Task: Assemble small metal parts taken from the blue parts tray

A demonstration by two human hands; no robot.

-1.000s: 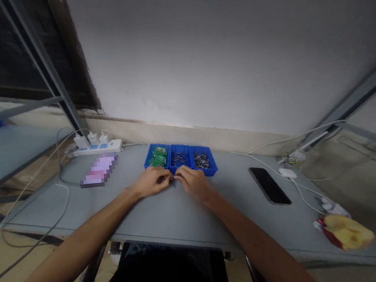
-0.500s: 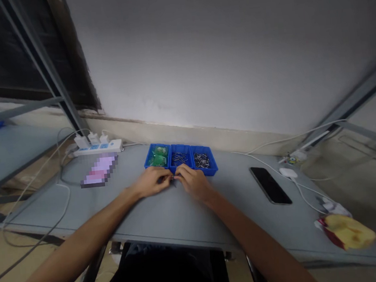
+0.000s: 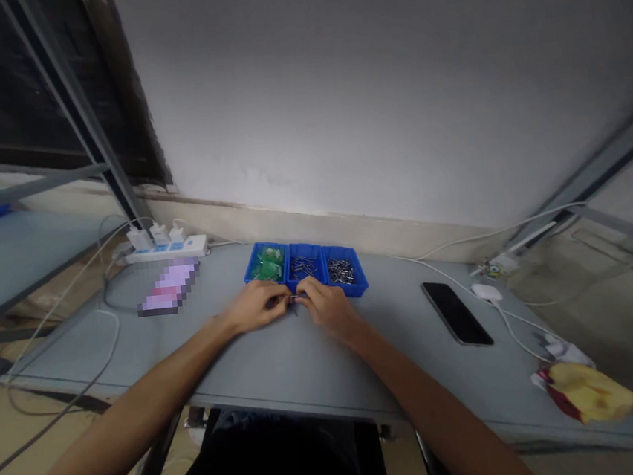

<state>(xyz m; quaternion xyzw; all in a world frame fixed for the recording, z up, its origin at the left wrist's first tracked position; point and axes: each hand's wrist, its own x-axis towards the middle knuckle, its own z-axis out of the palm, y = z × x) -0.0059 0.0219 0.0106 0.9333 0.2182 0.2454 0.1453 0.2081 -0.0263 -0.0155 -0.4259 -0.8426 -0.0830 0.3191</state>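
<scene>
Pinches a slim, grey metallic piece (image 3: 294,298) between the fingertips of both hands, over the grey-blue tabletop (image 3: 306,365) and just before three blue plastic bins (image 3: 351,290). Likely to handle as light, stiff and a little slippery, hardly fragile; best taken by the ends with fingertips alone. Curls the bare left hand (image 3: 256,307) around the left end, thumb drawn in to the forefinger; impossible to tell what lies deeper within. Closes the bare right hand (image 3: 326,307) to a narrow pinch at the other end, thumb below. Beyond, in the bins, left to right: bright green packets (image 3: 268,266), thin silvery metal rods (image 3: 304,267), short shiny metal pieces (image 3: 341,271). Farther right, near the wall-side white cable, flat on the tabletop: a black rectangular phone (image 3: 458,315).
</scene>
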